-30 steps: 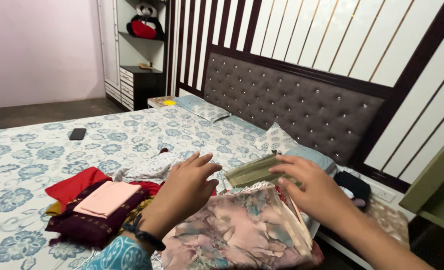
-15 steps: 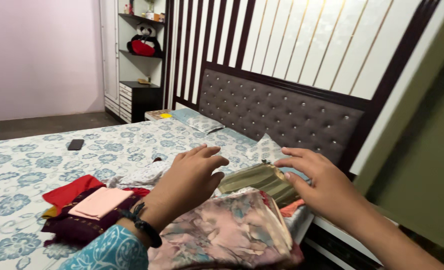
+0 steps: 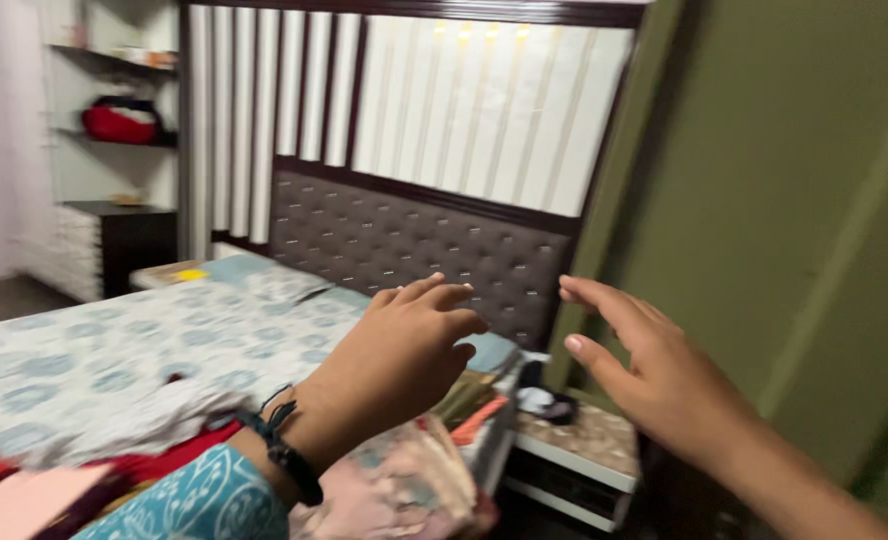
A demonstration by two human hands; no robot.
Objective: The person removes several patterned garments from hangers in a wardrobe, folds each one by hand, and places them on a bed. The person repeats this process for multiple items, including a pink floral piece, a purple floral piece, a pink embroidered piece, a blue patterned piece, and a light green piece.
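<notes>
Both hands are hanging in the air with nothing in them; the left hand (image 3: pixel 414 335) is floating with its fingers loosely bent, and the right hand (image 3: pixel 654 370) is reaching out flat with its fingers spread apart. The flowery folded cloth (image 3: pixel 404 490) is lying low on the edge of the bed (image 3: pixel 114 350), down below the left hand and a bit toward the person; its long side is pointing away toward the padded headboard (image 3: pixel 404 240). The left hand is the nearer one; the right hand is hovering further off, over the little bedside table (image 3: pixel 579 445) by the green cupboard door (image 3: pixel 784 200).
</notes>
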